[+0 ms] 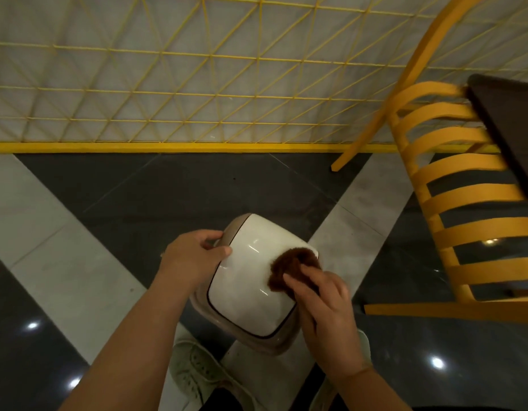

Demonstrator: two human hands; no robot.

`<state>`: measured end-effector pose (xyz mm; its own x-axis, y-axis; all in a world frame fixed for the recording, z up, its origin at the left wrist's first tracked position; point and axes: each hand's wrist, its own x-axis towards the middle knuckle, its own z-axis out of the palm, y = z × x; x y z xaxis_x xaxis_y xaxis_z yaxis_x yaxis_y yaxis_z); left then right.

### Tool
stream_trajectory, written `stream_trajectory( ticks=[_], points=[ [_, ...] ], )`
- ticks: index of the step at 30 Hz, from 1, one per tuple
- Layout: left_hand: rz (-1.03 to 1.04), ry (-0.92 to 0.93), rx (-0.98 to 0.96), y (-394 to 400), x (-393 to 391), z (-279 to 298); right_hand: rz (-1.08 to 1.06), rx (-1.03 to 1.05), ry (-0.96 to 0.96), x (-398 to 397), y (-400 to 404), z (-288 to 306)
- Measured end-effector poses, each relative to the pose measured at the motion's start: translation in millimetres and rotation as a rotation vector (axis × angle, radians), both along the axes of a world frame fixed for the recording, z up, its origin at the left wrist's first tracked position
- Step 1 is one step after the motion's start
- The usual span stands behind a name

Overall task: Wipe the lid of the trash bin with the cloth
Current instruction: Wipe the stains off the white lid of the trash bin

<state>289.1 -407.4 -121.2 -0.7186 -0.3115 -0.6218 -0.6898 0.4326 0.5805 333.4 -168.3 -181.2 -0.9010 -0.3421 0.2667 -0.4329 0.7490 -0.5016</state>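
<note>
A small trash bin with a glossy white lid (pixel 251 280) and a beige rim stands on the floor right below me. My left hand (pixel 191 256) grips the bin's left rim, thumb on the lid's edge. A dark brown cloth (pixel 289 266) lies on the lid's right side. My right hand (pixel 322 301) presses the cloth down with its fingers on top of it; the right edge of the lid is hidden under the cloth and hand.
A yellow slatted chair (pixel 464 197) stands at the right, next to a dark table corner (pixel 512 120). A yellow wire fence (pixel 197 99) with a yellow base bar runs across the back. My shoes (pixel 197 372) are on the grey and dark tiled floor below the bin.
</note>
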Motion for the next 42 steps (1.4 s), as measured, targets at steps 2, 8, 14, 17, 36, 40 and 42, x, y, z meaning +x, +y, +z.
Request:
stream_trajectory(
  ticks=[2, 8, 14, 17, 36, 40, 42],
  points=[
    [-0.023, -0.02, 0.0, 0, 1, 1, 0.082, 0.038, 0.04, 12, 8, -6],
    [-0.046, -0.092, 0.058, -2, 6, -4, -0.048, -0.073, -0.023, 10, 4, -10],
    [0.075, -0.078, 0.214, 17, 6, -9, -0.088, -0.09, -0.073, -57, 9, 1],
    [0.061, -0.051, 0.198, 28, 6, -14, -0.096, -0.056, -0.072, -50, 21, -4],
    [-0.043, 0.191, 0.142, 10, -11, -1, -0.144, -0.191, -0.174, 6, 2, 19],
    [-0.195, 0.352, 0.152, 16, -20, -6, -0.121, -0.221, -0.167, -17, -9, 34],
    [-0.201, 0.373, 0.137, 18, -27, -15, -0.096, -0.209, -0.16, -24, -13, 43]
  ],
)
